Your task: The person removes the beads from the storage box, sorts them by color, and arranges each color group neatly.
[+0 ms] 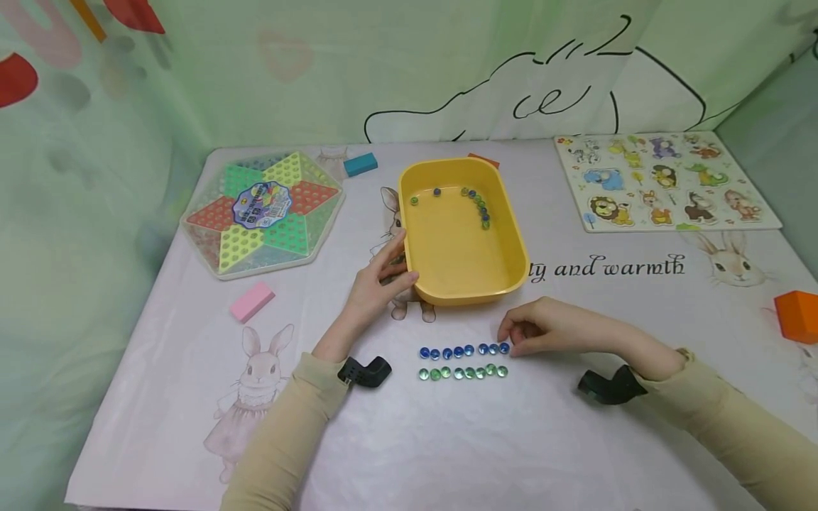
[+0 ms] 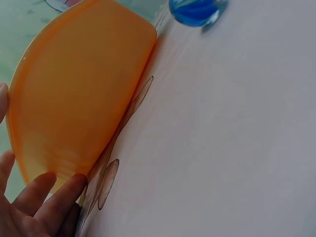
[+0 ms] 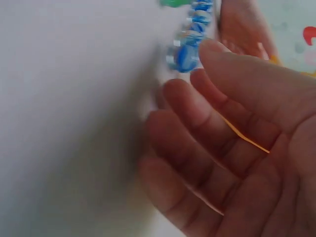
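My left hand rests against the near left corner of a yellow plastic tray, its fingers spread along the outer wall in the left wrist view. Several blue and green marbles lie inside that tray. In front of it is a row of blue glass marbles, with a row of green glass marbles just below. At the right end of the blue row is my right hand, loosely bent, thumb tip and forefinger right beside the last blue marble. Nothing shows held between its fingers.
A hexagonal Chinese checkers board lies at the left, with a pink block below it and a blue block behind. An animal puzzle board sits at the back right. An orange block stands at the right edge.
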The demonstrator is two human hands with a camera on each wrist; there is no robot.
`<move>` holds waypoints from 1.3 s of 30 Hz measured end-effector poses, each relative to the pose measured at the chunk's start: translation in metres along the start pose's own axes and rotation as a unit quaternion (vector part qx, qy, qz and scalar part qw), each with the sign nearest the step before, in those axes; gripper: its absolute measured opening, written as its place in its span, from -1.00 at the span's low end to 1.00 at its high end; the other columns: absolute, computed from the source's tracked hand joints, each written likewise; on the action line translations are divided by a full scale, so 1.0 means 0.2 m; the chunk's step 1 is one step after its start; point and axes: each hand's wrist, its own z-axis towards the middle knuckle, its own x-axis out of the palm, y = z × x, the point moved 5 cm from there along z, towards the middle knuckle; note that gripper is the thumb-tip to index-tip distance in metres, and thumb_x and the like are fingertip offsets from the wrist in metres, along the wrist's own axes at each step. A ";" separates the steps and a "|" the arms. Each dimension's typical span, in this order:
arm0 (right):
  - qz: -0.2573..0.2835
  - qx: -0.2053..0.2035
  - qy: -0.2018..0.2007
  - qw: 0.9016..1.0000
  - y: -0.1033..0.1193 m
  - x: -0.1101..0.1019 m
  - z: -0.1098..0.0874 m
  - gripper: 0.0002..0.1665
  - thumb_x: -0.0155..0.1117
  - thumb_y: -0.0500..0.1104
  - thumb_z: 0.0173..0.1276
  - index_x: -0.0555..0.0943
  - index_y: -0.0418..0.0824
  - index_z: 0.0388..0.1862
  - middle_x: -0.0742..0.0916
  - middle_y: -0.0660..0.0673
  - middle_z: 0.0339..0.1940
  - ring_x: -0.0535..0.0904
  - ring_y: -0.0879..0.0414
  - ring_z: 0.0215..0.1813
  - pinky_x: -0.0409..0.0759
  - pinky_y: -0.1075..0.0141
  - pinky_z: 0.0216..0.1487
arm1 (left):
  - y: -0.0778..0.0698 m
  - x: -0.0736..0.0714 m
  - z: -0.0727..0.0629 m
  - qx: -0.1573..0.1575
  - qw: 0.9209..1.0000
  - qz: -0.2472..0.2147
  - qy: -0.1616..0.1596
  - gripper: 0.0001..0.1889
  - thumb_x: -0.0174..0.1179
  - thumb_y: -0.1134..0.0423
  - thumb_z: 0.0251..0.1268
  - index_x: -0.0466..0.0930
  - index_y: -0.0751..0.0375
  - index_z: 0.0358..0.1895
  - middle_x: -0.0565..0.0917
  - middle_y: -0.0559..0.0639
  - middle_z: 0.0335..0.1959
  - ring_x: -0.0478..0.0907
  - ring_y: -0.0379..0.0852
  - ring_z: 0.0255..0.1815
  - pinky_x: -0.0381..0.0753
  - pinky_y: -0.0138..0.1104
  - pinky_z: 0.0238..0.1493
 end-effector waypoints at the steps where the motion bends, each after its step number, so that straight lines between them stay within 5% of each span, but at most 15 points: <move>1: -0.008 -0.005 -0.002 1.000 0.01 -0.01 0.00 -0.86 0.32 -0.11 0.19 0.61 -0.03 -0.25 0.53 0.15 -0.54 0.41 0.31 -0.45 0.41 0.47 -0.41 | 0.00 0.00 0.00 -0.003 1.000 0.000 0.000 -0.29 0.14 0.23 0.29 0.02 -0.02 0.46 0.25 0.14 0.39 0.40 0.09 0.24 0.40 -0.17 0.24; 10: -0.068 -0.055 0.007 0.996 0.22 -0.19 -0.01 -0.79 0.29 -0.08 0.23 0.61 -0.03 -0.15 0.57 0.23 -0.44 0.46 0.31 -0.36 0.50 0.44 -0.34 | 0.14 0.00 0.06 -0.008 1.000 -0.002 -0.007 -0.28 0.19 0.12 0.24 0.04 -0.30 0.42 0.26 -0.04 0.39 0.43 -0.04 0.22 0.41 -0.21 0.23; 13: -0.045 -0.080 0.006 0.996 0.31 -0.28 0.03 -0.80 0.25 -0.08 0.27 0.60 -0.06 -0.14 0.59 0.18 -0.42 0.47 0.27 -0.34 0.51 0.43 -0.32 | 0.14 -0.01 0.06 -0.002 1.000 0.003 -0.011 -0.29 0.18 0.10 0.25 0.04 -0.33 0.41 0.27 -0.05 0.38 0.44 -0.04 0.21 0.43 -0.21 0.21; 18: 0.014 -0.034 -0.038 0.999 0.38 -0.47 0.18 -0.77 0.18 -0.16 0.33 0.56 -0.21 -0.07 0.60 -0.05 -0.35 0.49 0.04 -0.30 0.55 0.36 -0.31 | 0.14 -0.01 0.06 0.006 1.000 0.003 -0.011 -0.29 0.18 0.10 0.25 0.04 -0.35 0.41 0.28 -0.04 0.38 0.45 -0.04 0.20 0.42 -0.18 0.21; 27: 0.049 0.069 -0.178 0.980 0.24 -0.72 0.55 -0.64 0.11 -0.04 0.37 0.52 -0.24 0.01 0.63 -0.13 -0.21 0.53 0.06 -0.31 0.56 0.37 -0.35 | 0.17 0.01 0.07 0.010 1.000 0.016 -0.005 -0.28 0.18 0.01 0.24 0.01 -0.39 0.41 0.26 -0.09 0.39 0.44 -0.09 0.20 0.40 -0.16 0.22; 39: 0.089 0.131 -0.250 0.955 0.00 -0.68 0.84 -0.65 0.10 -0.09 0.37 0.51 -0.29 0.01 0.64 -0.27 -0.18 0.60 -0.13 -0.25 0.61 0.14 -0.20 | 0.17 0.00 0.08 0.006 1.000 0.017 -0.007 -0.28 0.18 0.01 0.23 0.01 -0.43 0.40 0.25 -0.10 0.39 0.44 -0.11 0.19 0.41 -0.20 0.22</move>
